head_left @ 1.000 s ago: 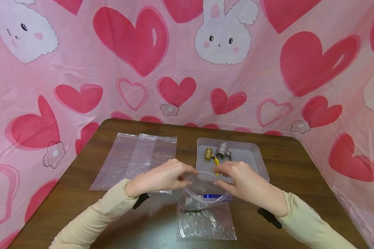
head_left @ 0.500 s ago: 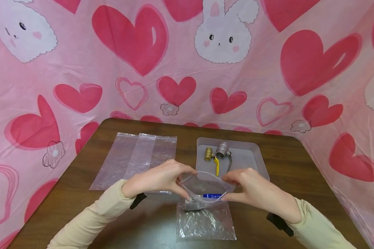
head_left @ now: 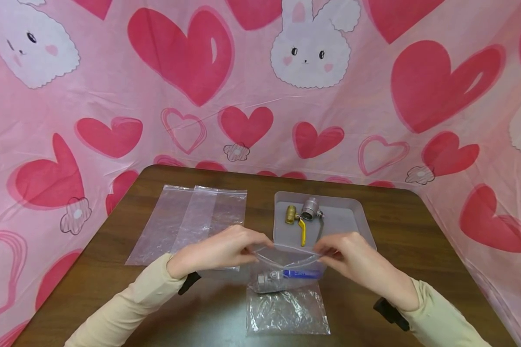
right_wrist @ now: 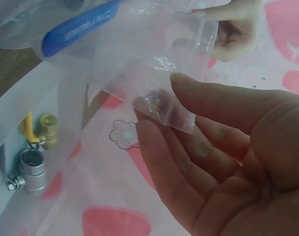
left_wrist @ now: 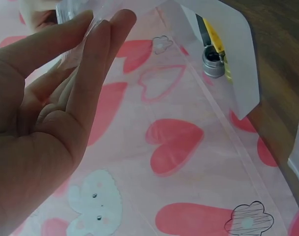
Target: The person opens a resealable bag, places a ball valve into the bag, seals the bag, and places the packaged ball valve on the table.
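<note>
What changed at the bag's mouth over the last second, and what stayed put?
The left hand and right hand moved apart, pulling the open mouth of the clear bag flat and nearly shut; both still pinch its top corners. The blue-handled valve stays inside. The tray, its valves and the spare bags are unmoved.

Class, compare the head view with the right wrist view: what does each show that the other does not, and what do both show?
Only the head view shows the brown table, the flat empty bags on it, and both sleeves. Only the right wrist view shows the right hand's palm and the right fingers pinching the bag's corner close up. Both show the clear bag with the blue-handled valve inside, the left hand, the right hand, and the tray with the yellow-handled valve.
</note>
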The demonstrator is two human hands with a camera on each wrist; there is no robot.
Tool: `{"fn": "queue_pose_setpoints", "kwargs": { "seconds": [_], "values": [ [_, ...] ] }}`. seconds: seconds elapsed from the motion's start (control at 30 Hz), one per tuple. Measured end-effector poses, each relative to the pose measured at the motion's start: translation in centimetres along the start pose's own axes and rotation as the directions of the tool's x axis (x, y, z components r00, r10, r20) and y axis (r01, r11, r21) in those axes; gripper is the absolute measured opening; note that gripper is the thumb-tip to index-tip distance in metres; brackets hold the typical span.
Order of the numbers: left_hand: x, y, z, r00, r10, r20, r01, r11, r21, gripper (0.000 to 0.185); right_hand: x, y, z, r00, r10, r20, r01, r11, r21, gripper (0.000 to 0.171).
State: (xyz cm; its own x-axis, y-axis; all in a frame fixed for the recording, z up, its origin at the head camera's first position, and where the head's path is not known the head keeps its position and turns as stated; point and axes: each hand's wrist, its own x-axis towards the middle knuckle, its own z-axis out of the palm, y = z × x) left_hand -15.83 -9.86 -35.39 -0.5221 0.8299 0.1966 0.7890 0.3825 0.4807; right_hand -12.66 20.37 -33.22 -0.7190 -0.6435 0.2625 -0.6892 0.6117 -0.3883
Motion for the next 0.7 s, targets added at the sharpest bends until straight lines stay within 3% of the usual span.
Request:
{"fn": "queue_pose_setpoints", "kwargs": {
  "seconds": [0.2, 0.43, 0.7],
  "values": [
    [-0.4, -0.5, 0.4, 0.996, -0.022, -0.082, 0.015, 0.996, -0.086, 0.038, -0.1, 0.6, 0.4, 0.998, -0.019, -0.064, 0.018, 1.0, -0.014, 0.017],
    [-0.7, -1.2, 0.5, 0.985, -0.058, -0.164, 0.051, 0.998, -0.046, 0.009, -0.5, 0.9, 0.4, 0.996, 0.041, -0.073, -0.042, 0.999, -0.023, 0.016],
    [-0.7, -1.6, 0.6, 0.965, -0.132, -0.227, 0.123, 0.991, -0.055, 0.005, -0.4, 1.7, 0.7, 0.991, 0.051, -0.125, -0.063, 0.994, -0.086, 0.016]
  ]
}}
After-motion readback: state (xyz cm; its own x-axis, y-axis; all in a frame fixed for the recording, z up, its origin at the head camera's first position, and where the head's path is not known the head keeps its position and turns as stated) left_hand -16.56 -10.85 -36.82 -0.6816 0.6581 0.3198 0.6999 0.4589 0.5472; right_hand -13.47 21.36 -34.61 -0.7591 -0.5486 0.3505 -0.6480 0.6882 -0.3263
